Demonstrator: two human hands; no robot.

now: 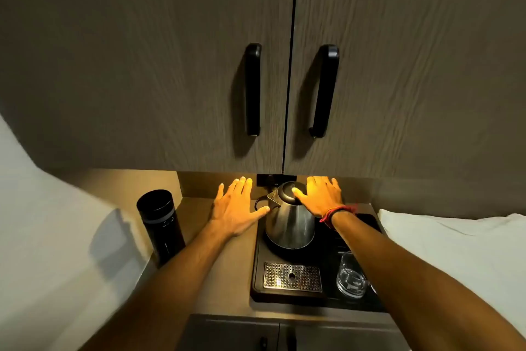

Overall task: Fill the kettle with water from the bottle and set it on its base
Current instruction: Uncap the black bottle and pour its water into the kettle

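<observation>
A: Where is the kettle (290,215)?

B: On its round base (280,251), at the back of the black tray (257,274), under the 2 cupboard doors (199,66). It stands upright, long axis vertical, with the spout aimed left and a little toward the wall.

A: And the 2 hands?

B: Both arms reach forward, 1 on each side of the kettle. The left hand (233,205) is flat and open, palm down, fingers spread toward the wall, just left of the kettle; its thumb tip lies at the spout. Whether it touches, I cannot tell. The right hand (321,197) is also open, fingers spread, at the kettle's upper right, with the thumb resting on the dark lid. Neither hand grips anything. A red thread band (336,212) circles the right wrist.

A: The bottle?

B: A black bottle (160,225) stands upright well left of the kettle, capped, untouched.

A: Anything else near the kettle?

B: In front of it, on the tray, a perforated metal grate (291,276); to the front right, a clear glass (351,276), partly behind the right forearm.
</observation>
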